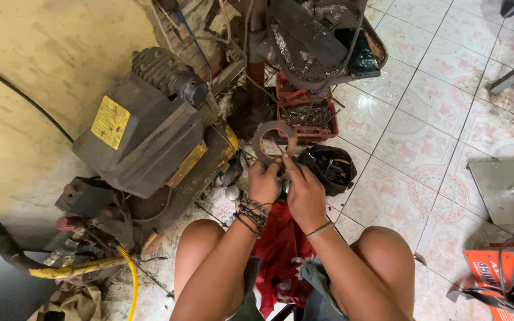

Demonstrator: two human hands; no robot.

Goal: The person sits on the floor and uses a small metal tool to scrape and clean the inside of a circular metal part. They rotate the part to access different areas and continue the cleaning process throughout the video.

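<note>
Both hands hold a flat metal ring (273, 142) above the tiled floor (435, 119), in front of the red crate (307, 116). Left hand (264, 183) and right hand (304, 193) pinch its lower rim. It appears stiff, thin, fairly light; grip by the edge.

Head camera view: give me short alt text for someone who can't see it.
Seen from above, a squatting person's left hand and right hand together hold up a rusty flat metal ring over a patterned tile floor. A grimy air compressor stands to the left, with a red crate of bolts just beyond the ring.
</note>
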